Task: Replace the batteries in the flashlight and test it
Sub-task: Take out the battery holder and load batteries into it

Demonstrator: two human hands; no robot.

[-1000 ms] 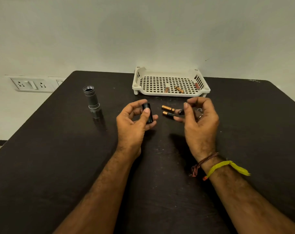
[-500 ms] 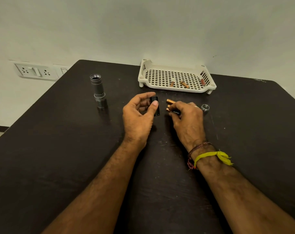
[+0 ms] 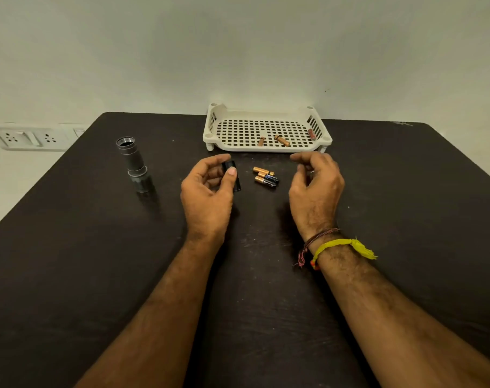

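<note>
My left hand (image 3: pixel 207 191) grips a small black battery holder (image 3: pixel 234 177) between thumb and fingers, just above the dark table (image 3: pixel 98 261). Right of it three gold-and-black batteries (image 3: pixel 266 177) lie side by side on the table. My right hand (image 3: pixel 315 186) hovers to their right with its fingers loosely curled and apart; I see nothing held in it. The grey flashlight body (image 3: pixel 134 163) stands on end at the left, its open end facing up.
A white perforated tray (image 3: pixel 218 127) sits at the table's far edge with three copper-coloured batteries (image 3: pixel 281 140) in it. A wall socket panel (image 3: pixel 28 138) is beyond the table's left edge. Threads and a yellow band circle my right wrist.
My right hand was down on the batteries half a second ago; it has lifted off and moved right, leaving three batteries on the table. My left hand still holds the holder.
</note>
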